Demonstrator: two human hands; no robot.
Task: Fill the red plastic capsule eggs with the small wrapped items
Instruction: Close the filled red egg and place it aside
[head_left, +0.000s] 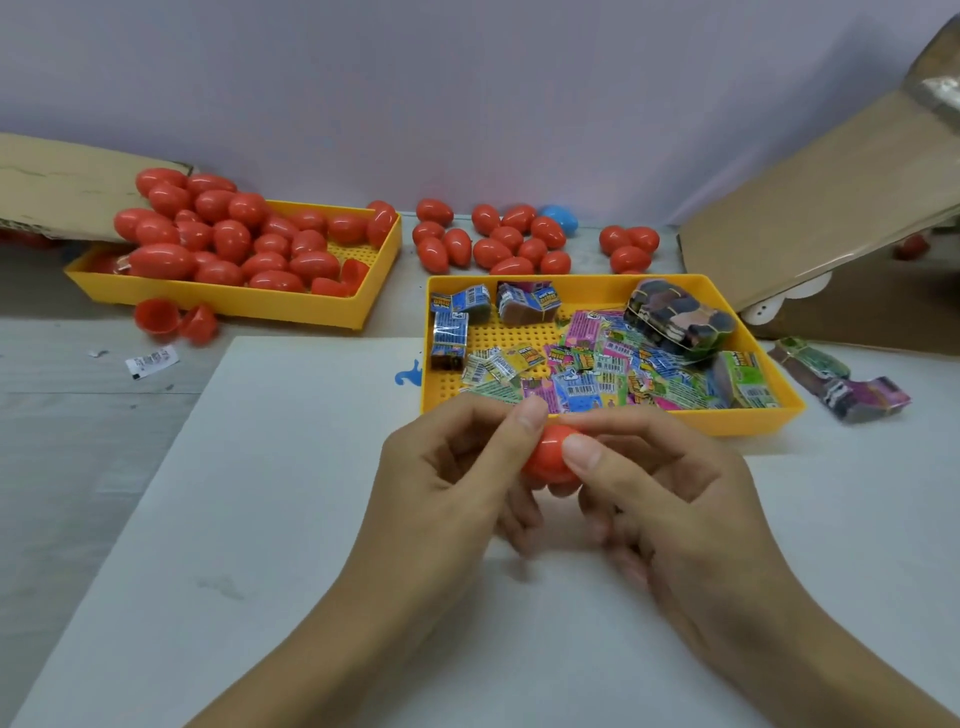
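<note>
Both hands hold one red capsule egg (549, 460) above the white sheet, just in front of the near tray. My left hand (457, 478) grips it from the left with the thumb on top. My right hand (660, 499) grips it from the right, thumb pressed on its side. Whether the egg is fully closed is hidden by my fingers. The yellow tray (748, 423) behind it holds several small colourful wrapped items (597, 369) and banded bundles (675, 317). A second yellow tray (234, 304) at the back left is piled with red eggs (218, 234).
Loose red eggs (498, 241) and one blue egg (561, 218) lie behind the near tray. Two open red halves (176, 319) sit by the left tray. Cardboard flaps (810, 208) stand at the right and back left. More bundles (852, 384) lie right of the tray.
</note>
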